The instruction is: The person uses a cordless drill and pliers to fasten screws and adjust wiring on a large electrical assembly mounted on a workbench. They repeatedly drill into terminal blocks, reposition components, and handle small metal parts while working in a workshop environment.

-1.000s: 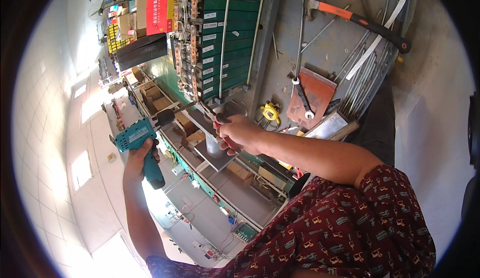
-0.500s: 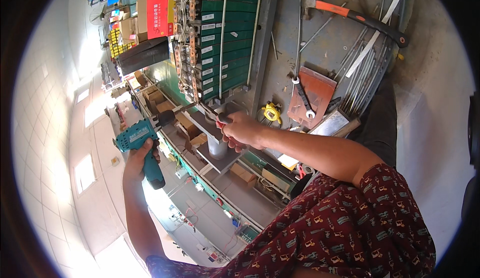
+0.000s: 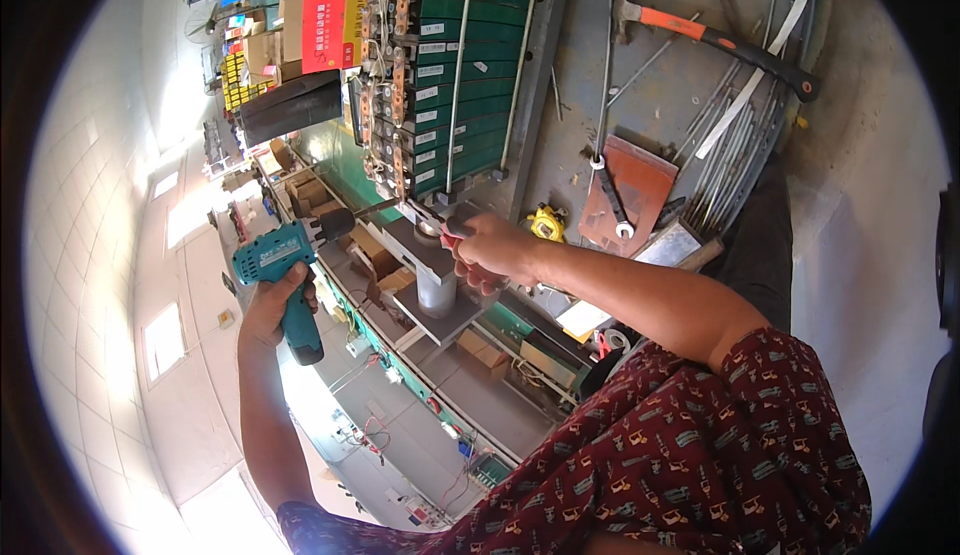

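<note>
My left hand (image 3: 270, 305) is wrapped round the grip of a teal cordless drill (image 3: 275, 252). The drill's dark chuck (image 3: 335, 224) faces right, and its thin bit reaches the lower end of a row of copper terminals (image 3: 398, 85). These terminals run along the left side of a stack of green blocks (image 3: 480, 65) with white labels. My right hand (image 3: 497, 247) grips red-handled pliers (image 3: 452, 241), whose jaws extend to the same lower corner, close to the bit tip. What the jaws touch is too small to make out. Below them stands a grey metal cylinder (image 3: 436, 293) on a flat plate.
Right of the stack, the metal bench carries a hammer (image 3: 680, 23), a wrench (image 3: 610, 197) on a reddish plate (image 3: 645, 180), a yellow tape measure (image 3: 546, 223) and several metal rods (image 3: 738, 125). Cardboard boxes (image 3: 485, 352) sit lower down. A red-and-yellow box (image 3: 330, 25) stands far left.
The view has shifted slightly, moving the stack and bench a little rightward in the picture. Both hands keep their holds on the drill and the pliers, at the same corner.
</note>
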`<state>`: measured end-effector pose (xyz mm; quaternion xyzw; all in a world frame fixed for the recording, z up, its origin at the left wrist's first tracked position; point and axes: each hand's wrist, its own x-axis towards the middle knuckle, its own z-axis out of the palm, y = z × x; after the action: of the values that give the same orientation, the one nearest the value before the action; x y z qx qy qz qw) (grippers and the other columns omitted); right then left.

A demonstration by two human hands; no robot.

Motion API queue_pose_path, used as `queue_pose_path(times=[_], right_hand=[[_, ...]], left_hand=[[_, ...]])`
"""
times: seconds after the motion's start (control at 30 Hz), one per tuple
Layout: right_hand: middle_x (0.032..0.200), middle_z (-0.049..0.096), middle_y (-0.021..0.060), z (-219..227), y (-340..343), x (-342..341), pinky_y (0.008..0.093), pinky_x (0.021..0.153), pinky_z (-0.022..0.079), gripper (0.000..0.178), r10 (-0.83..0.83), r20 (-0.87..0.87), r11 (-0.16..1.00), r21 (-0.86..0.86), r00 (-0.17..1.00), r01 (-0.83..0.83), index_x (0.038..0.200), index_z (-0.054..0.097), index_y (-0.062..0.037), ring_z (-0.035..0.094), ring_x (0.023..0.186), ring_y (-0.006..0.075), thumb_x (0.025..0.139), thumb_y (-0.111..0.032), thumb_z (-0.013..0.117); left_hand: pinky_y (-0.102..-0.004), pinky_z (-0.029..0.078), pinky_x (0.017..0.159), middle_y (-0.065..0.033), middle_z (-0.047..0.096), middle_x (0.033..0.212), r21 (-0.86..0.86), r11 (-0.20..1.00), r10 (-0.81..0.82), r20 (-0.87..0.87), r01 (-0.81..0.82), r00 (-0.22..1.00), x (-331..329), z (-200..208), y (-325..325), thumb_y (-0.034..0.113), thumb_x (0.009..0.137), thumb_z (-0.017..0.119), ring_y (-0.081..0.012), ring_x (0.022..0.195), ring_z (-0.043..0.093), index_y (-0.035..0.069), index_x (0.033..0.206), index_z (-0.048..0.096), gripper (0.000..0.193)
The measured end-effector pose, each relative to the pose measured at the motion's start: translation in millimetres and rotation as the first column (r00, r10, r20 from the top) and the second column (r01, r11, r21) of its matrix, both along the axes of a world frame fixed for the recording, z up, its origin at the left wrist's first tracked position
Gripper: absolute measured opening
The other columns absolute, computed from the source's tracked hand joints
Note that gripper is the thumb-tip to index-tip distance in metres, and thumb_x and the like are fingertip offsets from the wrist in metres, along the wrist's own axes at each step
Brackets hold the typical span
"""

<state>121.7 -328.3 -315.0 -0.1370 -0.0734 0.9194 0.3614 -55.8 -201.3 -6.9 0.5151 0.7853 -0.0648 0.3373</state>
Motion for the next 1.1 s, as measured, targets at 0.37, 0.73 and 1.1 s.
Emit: queue_pose_path(times=[0.37,0.73,1.1], right_hand=[[0.087,0.064,0.0080,-11.9,2.0,2.5,0.0378,0.053,0.055,0.011,-0.011,0.079,0.996,0.088,0.997,0.004,0.105,0.059,-0.0085,0.065,0.065,0.0176,0.096,-0.013,0.057],[0.105,0.064,0.0132,21.1,3.0,10.2,0.0497,0.076,0.062,0.026,0.069,-0.062,0.985,-0.151,0.996,-0.078,0.116,0.057,-0.0047,0.071,0.093,0.0282,0.090,-0.007,0.057],[0.112,0.065,0.0169,32.8,7.2,14.9,0.0587,0.083,0.059,0.023,0.117,-0.160,0.973,-0.177,0.980,-0.145,0.112,0.058,-0.0075,0.071,0.104,0.0357,0.090,-0.006,0.056]], left_hand=[[-0.0348,0.057,0.065,-0.0052,0.068,0.083,0.037,0.999,-0.034,-0.001,0.034,0.999,8.1,-3.3,-4.8,0.048,0.081,0.088,-0.0172,0.069,0.066,0.008,0.108,0.067,0.052],[-0.0339,0.056,0.064,-0.0049,0.069,0.096,-0.033,0.999,0.006,0.002,-0.006,1.000,-1.7,1.9,1.1,0.041,0.087,0.085,-0.0156,0.074,0.065,0.006,0.117,0.064,0.050],[-0.0339,0.057,0.064,-0.0047,0.069,0.097,-0.014,1.000,-0.018,-0.023,0.017,1.000,2.6,2.6,-0.5,0.042,0.086,0.086,-0.0152,0.074,0.065,0.006,0.117,0.064,0.052]])
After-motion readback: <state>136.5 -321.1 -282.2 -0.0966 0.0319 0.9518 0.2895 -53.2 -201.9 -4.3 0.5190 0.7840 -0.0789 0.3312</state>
